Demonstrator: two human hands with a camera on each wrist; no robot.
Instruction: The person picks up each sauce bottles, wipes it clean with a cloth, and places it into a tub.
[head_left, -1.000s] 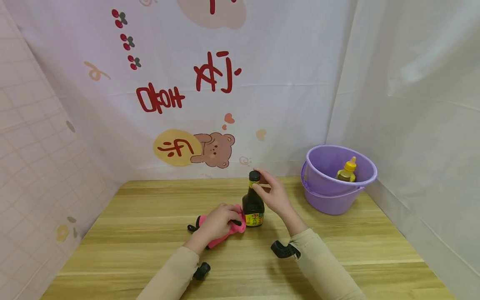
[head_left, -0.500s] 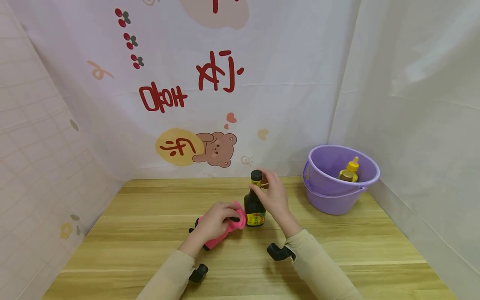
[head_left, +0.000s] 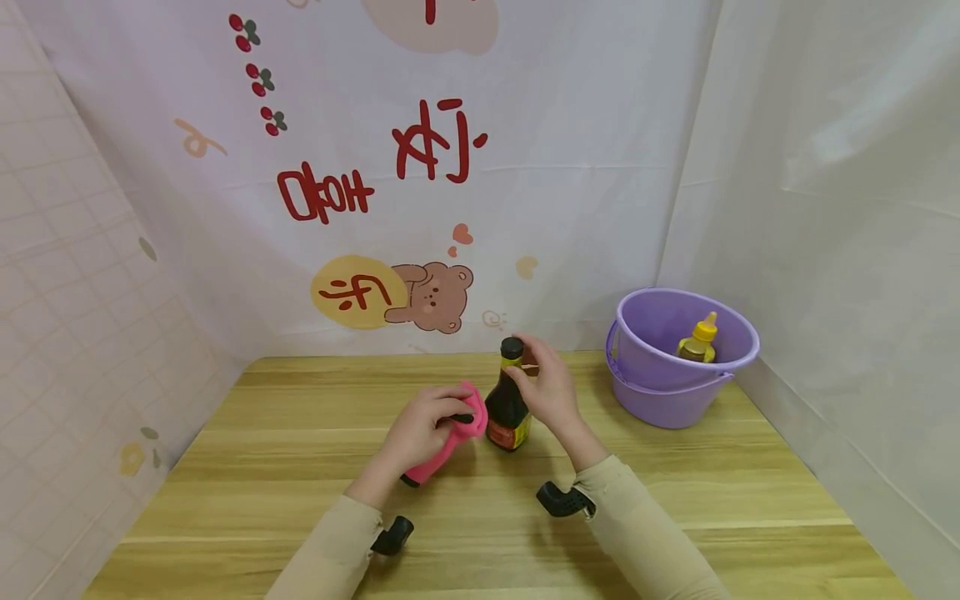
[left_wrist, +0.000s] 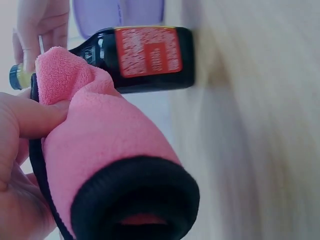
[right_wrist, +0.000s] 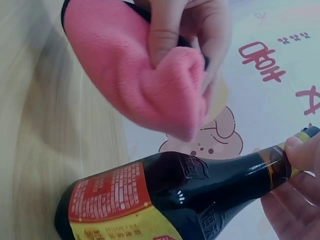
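Observation:
My left hand (head_left: pixel 418 427) pinches a folded pink cloth with black edging (head_left: pixel 437 463), thumb pressed into its fuzzy face in the left wrist view. Just right of the cloth stands a dark sauce bottle (head_left: pixel 506 410) with a black cap, its red-and-yellow label low on the body. At the yellow-banded neck, my right hand (head_left: pixel 552 390) holds the bottle between thumb and fingers. The right wrist view shows the cloth (right_wrist: pixel 120 65) close beside the bottle's body (right_wrist: pixel 170 185), and the bottle leaning slightly in the head view.
A purple bucket (head_left: pixel 660 392) with its handle down stands at the table's back right. Inside it is a small bottle with a yellow cap (head_left: pixel 702 333). Behind the wooden table (head_left: pixel 300 417) hangs a white printed curtain (head_left: pixel 570 217).
The bottle has turned in my right hand, bringing a red part of its label round to the front. My left hand has raised the cloth a little beside it.

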